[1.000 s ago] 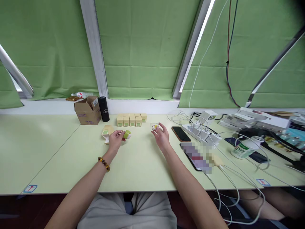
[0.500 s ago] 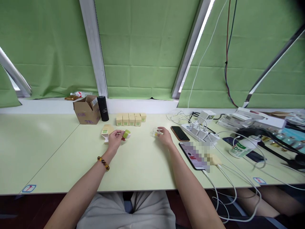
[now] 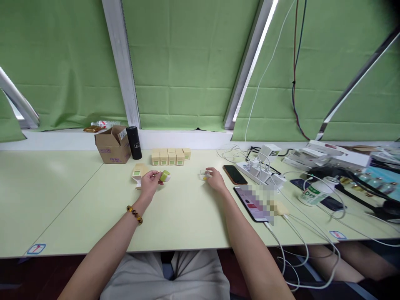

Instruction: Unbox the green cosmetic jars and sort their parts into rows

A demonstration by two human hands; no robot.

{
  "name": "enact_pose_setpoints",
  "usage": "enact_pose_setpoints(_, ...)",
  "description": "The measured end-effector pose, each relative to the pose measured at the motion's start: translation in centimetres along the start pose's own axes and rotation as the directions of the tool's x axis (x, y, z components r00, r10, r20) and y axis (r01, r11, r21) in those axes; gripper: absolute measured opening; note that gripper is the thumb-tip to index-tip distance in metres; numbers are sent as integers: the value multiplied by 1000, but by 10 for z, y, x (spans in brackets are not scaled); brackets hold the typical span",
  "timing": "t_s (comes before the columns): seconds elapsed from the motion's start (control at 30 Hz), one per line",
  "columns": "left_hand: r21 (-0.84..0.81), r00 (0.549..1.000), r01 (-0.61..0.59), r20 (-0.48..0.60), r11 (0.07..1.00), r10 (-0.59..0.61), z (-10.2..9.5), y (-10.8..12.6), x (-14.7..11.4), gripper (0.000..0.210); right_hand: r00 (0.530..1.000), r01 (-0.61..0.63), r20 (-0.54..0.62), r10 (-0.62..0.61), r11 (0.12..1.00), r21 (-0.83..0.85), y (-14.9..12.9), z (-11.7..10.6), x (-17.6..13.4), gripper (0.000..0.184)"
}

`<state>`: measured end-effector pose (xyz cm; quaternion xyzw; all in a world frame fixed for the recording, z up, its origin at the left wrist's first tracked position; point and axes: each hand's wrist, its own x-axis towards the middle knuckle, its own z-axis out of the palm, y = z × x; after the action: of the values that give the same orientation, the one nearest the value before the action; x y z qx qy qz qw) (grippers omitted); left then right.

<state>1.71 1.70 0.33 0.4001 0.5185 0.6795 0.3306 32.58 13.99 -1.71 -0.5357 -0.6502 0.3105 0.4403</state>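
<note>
My left hand (image 3: 151, 183) is closed on a small green-and-white rounded item (image 3: 165, 176), pinched between thumb and fingers above the table. Just beyond that hand lies an open small cardboard box (image 3: 139, 171), partly hidden by the fingers. To the right, my right hand (image 3: 215, 180) rests near the tabletop, its fingers curled at a small clear plastic piece (image 3: 204, 175) with a yellow bit in it. The exact kind of either item is too small to make out. Several small beige boxes (image 3: 171, 157) stand in rows at the back.
A cardboard carton (image 3: 113, 149) and a black cylindrical bottle (image 3: 134, 143) stand back left. Right of my right hand lie a dark phone (image 3: 235, 175), a larger lit phone (image 3: 250, 204), a power strip (image 3: 259, 173), tangled white cables and a white bottle (image 3: 318, 191). Another person's legs (image 3: 337, 262) show lower right.
The clear plastic piece at my right hand sits slightly lower, closer to the tabletop. My left hand keeps its hold on the green-and-white item; the view has shifted slightly.
</note>
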Motion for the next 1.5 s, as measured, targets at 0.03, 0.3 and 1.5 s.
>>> enact_pose_setpoints(0.03, 0, 1000, 3, 0, 1000, -3, 0, 0, 0, 56, 1000, 1, -20, -1, 1000, -6, -2, -1, -1, 44)
enact_pose_setpoints(0.3, -70, 999, 31, 33, 997, -28, 1, -2, 1, 54, 919, 315, -232, -319, 947, -54, -37, 13, -24, 48)
enact_pose_setpoints(1.5, -194, 867, -77, 471, 978, 162, 16, 22, -37, 61, 839, 514, -35, -543, 769, 379, -82, 81, -96, 23)
